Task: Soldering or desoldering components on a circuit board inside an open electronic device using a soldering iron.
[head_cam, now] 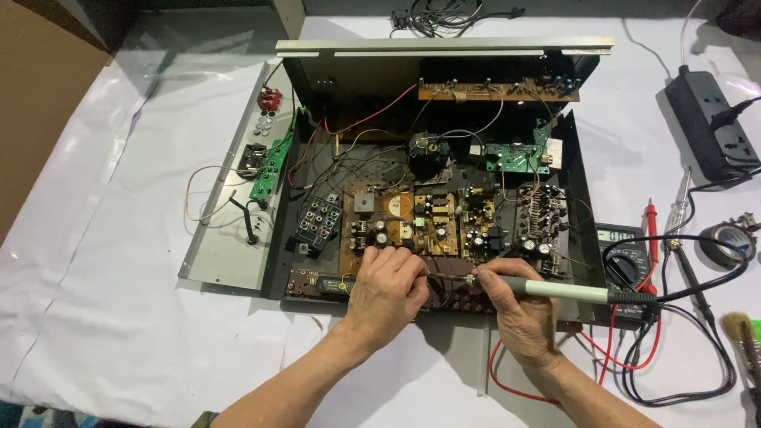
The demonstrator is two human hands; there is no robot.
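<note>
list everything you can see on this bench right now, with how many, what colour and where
amplifier chassis: one, black, opened, centre
circuit boards: several, brown and green, inside chassis
soldering iron: one, pale handle, right hand
multimeter: one, dark, right of chassis
power strip: one, black, far right
tape roll: one, black, right edge
brush: one, tan bristles, lower right
table cover: one, white
left hand: on front boards
right hand: grips iron

Two hands, the left hand (pixel 386 287) and the right hand (pixel 519 313). One soldering iron (pixel 555 291). One opened amplifier chassis (pixel 428 170). One brown main circuit board (pixel 412 222). Two green circuit boards (pixel 269 168) (pixel 517 155). One multimeter (pixel 622 247). One power strip (pixel 708 123). One tape roll (pixel 727 242). One brush (pixel 745 341).
</note>
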